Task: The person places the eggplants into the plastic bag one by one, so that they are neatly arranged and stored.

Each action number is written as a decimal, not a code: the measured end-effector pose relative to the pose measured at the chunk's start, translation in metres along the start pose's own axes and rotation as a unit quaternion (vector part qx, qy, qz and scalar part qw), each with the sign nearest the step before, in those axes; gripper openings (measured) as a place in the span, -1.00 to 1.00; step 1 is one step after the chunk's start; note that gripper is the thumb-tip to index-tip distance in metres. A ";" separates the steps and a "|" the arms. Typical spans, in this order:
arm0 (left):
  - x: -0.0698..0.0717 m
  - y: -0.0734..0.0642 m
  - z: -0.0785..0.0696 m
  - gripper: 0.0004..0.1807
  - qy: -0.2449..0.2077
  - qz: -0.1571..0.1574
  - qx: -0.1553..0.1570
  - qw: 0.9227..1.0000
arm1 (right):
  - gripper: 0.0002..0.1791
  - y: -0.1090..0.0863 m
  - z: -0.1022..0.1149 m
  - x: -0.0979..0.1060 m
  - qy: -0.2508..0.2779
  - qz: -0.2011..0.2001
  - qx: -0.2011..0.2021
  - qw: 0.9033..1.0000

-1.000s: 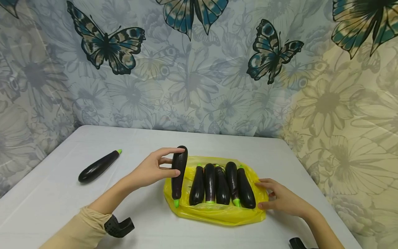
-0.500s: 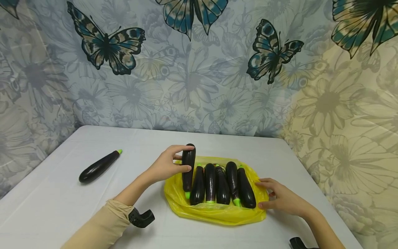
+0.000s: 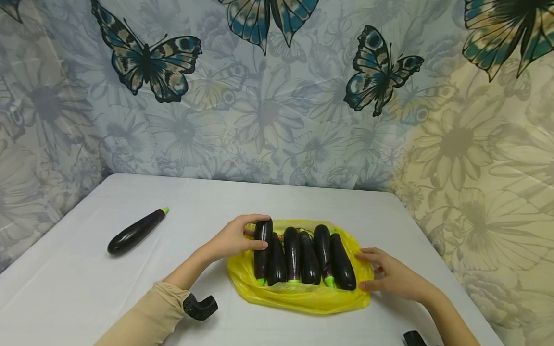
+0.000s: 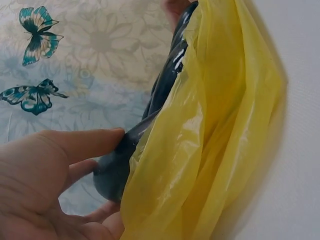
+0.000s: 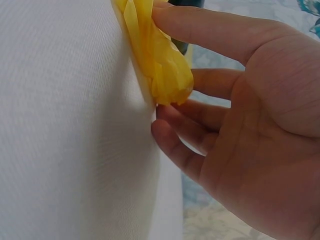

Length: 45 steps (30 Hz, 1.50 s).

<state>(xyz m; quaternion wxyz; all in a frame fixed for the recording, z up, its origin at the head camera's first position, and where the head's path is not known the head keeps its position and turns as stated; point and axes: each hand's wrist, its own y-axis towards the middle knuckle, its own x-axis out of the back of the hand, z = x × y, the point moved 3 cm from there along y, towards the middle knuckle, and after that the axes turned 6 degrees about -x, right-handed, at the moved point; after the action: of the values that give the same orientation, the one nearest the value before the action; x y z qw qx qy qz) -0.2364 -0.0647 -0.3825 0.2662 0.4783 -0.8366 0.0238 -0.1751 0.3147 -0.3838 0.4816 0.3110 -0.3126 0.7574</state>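
Note:
My left hand (image 3: 235, 236) grips an eggplant (image 3: 262, 250) between thumb and fingers, inside the left end of a yellow plastic bag (image 3: 303, 300). Its green stem end points toward me. Several more dark, glossy eggplants lie side by side in the bag to its right, the nearest one (image 3: 276, 262) right against it. In the left wrist view the held eggplant (image 4: 112, 172) is partly hidden by the yellow plastic. My right hand (image 3: 391, 278) holds the bag's right edge, thumb in front and fingers behind; in the right wrist view the bunched plastic (image 5: 167, 75) lies between them.
A single eggplant (image 3: 137, 232) lies on the white table (image 3: 195, 194) at the far left, stem end pointing back. A wall covering with butterflies (image 3: 149, 67) rises behind the table. Black wrist devices (image 3: 200, 307) sit below both hands.
My left hand has carried its eggplant rightward and then down, from the bag's left edge to beside the row. The right hand has stayed at the bag's edge.

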 end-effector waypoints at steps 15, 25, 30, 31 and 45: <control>-0.006 -0.002 0.004 -0.24 0.035 -0.014 0.046 0.998 | -0.16 -0.001 -0.001 0.000 0.004 0.005 0.003 1.000; -0.006 -0.002 0.006 -0.19 0.047 -0.009 0.054 0.997 | -0.17 -0.002 0.000 0.001 0.001 0.003 0.015 1.000; -0.006 -0.002 0.007 -0.19 0.044 -0.006 0.060 0.997 | -0.17 -0.003 0.001 0.001 0.009 0.007 0.016 1.000; -0.006 -0.002 0.007 -0.18 0.043 -0.005 0.060 0.997 | -0.17 -0.003 0.002 0.001 0.010 0.007 0.017 1.000; -0.003 -0.001 0.013 -0.21 0.037 -0.003 0.071 0.997 | -0.17 -0.003 0.001 0.001 0.006 0.004 0.020 1.000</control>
<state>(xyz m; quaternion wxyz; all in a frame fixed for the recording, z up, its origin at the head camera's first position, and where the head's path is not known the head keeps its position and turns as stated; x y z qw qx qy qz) -0.2396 -0.0662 -0.3950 0.2628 0.4971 -0.8209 0.0998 -0.1728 0.3155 -0.3815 0.4740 0.3146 -0.2958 0.7674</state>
